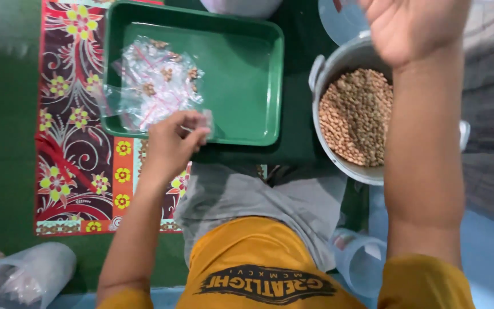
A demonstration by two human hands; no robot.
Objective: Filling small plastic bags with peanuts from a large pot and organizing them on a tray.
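Pinched between the fingertips of your left hand point(172, 140) is a small clear plastic packet point(206, 121), held at the near rim of the shallow green rectangular plastic tray point(247, 80); the packet is so thin and see-through that you can hardly make out its edges or what is in it. Inside the tray, just beyond your fingers, lies a loose heap of similar clear plastic packets point(152, 86) with a few brown nuts showing through them. Your right hand point(415, 26) is raised over the round metal pot full of brown peanuts point(353, 117); its fingers run out of the top edge, so you cannot tell whether it is clenched or holding anything. Your right forearm covers the pot's right side. Under the tray spreads a red and dark patterned mat with yellow flowers point(81, 166) on green flooring. At the lower left, a crumpled clear plastic bag point(24, 277) is cut off by the edge.
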